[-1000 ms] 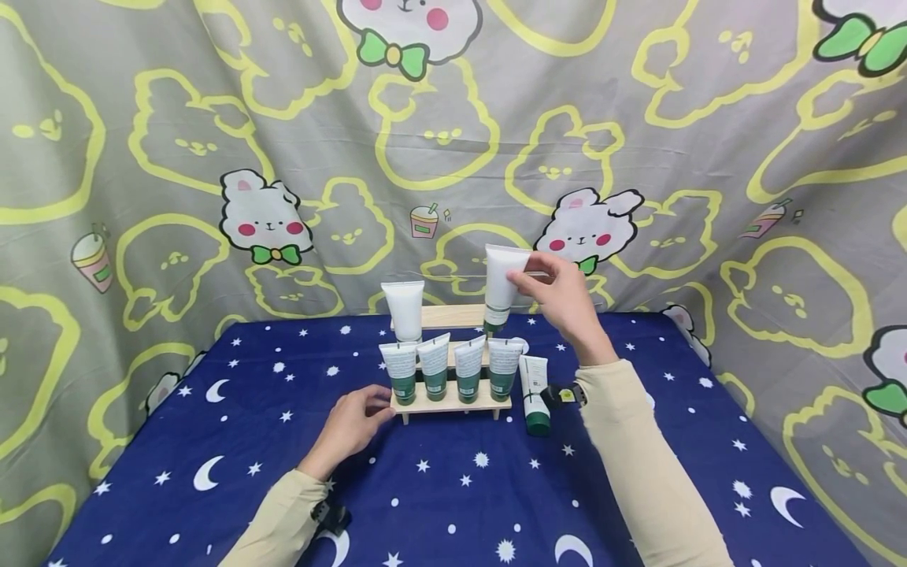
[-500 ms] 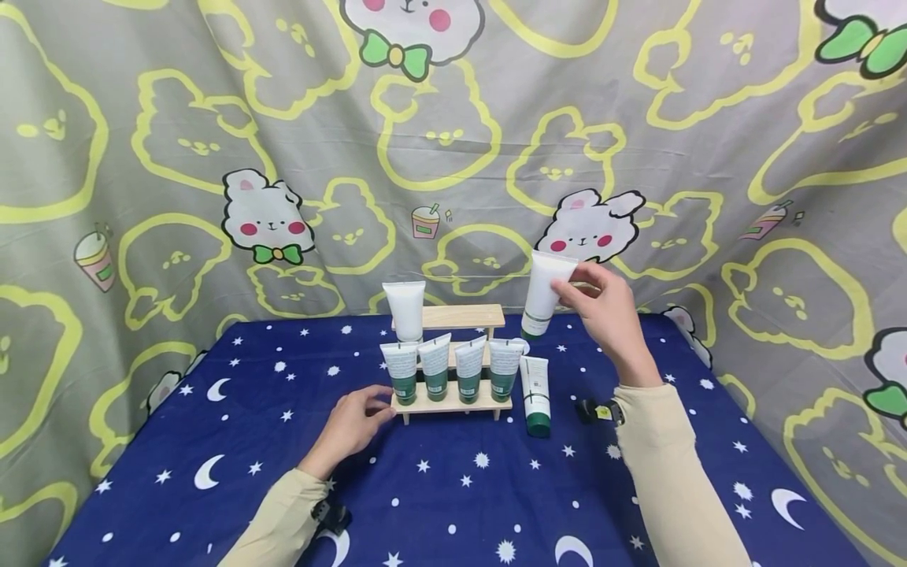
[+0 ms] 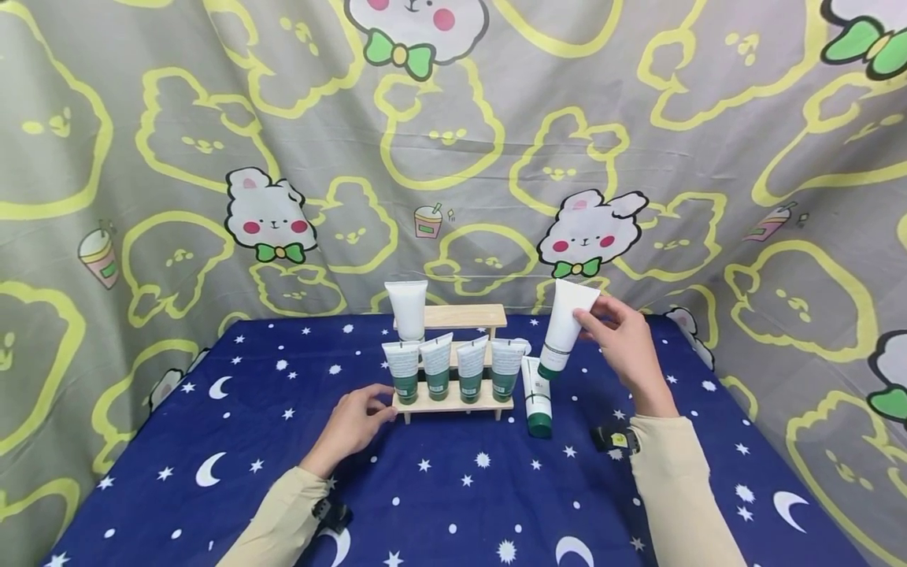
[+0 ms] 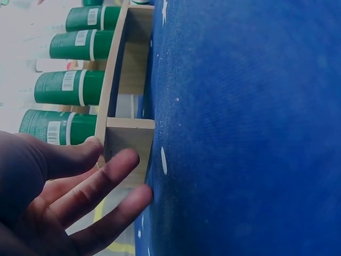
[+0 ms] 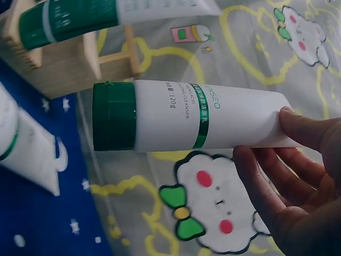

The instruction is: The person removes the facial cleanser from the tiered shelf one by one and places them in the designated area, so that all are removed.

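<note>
My right hand (image 3: 623, 342) pinches a white cleanser tube (image 3: 567, 327) near its crimped end. This tube hangs tilted, green cap (image 5: 114, 116) down, above the table to the right of a wooden tiered rack (image 3: 453, 405). Thumb and fingers meet on opposite sides of the tube in the right wrist view. At the rack's front left corner, my left hand (image 3: 354, 421) touches the shelf end with its thumb (image 4: 80, 160); its other fingers extend loosely beside the rack's leg. Several small green-and-white tubes (image 3: 470, 374) stand in the front shelf, and a larger white tube (image 3: 407, 311) stands behind them.
Another white tube (image 3: 537, 402) with a green cap lies on the table just right of the rack. Dark blue cloth (image 3: 439, 504) with moons and stars covers the table. A patterned curtain (image 3: 326, 118) hangs close behind.
My right hand has carried the cleanser tube rightward from over the rack's upper tier, then lower and toward me, tilting it. My left hand has stayed at the rack's corner.
</note>
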Action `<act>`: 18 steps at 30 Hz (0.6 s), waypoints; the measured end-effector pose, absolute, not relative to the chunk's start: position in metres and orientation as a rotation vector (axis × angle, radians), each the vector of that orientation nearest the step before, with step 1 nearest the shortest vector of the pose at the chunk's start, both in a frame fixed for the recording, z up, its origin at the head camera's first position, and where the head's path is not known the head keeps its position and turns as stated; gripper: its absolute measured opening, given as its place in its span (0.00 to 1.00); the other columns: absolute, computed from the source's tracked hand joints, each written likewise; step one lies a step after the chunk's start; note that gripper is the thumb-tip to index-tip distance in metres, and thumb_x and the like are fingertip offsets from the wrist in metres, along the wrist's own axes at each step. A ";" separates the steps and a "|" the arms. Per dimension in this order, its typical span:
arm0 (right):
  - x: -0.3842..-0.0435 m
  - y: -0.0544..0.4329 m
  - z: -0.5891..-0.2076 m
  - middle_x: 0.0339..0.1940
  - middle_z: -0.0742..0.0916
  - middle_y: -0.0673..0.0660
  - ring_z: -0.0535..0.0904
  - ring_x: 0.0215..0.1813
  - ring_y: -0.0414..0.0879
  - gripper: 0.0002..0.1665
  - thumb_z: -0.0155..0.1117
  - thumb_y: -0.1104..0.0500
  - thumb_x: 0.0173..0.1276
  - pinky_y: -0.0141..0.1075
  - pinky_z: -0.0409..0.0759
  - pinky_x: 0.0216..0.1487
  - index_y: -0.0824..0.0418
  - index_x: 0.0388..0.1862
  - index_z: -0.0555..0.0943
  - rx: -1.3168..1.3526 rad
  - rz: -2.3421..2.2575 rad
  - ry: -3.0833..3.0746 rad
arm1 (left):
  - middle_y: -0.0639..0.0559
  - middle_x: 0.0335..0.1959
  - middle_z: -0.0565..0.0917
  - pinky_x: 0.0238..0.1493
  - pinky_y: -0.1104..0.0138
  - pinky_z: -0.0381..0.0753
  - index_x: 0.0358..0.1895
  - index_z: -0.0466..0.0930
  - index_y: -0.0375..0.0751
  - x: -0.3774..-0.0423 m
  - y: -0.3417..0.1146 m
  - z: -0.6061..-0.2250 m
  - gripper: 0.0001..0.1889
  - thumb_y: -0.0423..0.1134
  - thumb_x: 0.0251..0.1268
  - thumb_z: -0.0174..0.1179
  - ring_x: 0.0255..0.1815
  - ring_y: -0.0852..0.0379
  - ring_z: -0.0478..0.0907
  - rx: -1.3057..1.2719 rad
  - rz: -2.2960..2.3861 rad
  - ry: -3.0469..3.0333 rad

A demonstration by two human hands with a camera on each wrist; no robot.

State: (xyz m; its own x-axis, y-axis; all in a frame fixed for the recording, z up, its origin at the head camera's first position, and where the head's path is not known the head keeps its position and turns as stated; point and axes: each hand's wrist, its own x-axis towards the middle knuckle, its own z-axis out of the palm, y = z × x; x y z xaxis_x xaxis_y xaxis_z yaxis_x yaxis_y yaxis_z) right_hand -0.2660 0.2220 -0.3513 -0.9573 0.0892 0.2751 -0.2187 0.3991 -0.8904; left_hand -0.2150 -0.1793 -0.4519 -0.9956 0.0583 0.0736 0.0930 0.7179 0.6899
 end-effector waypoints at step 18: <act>-0.276 0.242 -0.388 0.56 0.82 0.68 0.84 0.46 0.45 0.31 0.63 0.48 0.77 0.38 0.86 0.49 0.70 0.66 0.75 0.014 1.617 -2.549 | 0.57 0.13 0.70 0.26 0.64 0.65 0.58 0.84 0.43 -0.214 -0.180 -0.451 0.17 0.41 0.68 0.68 0.15 0.59 0.67 -0.097 -1.032 -2.902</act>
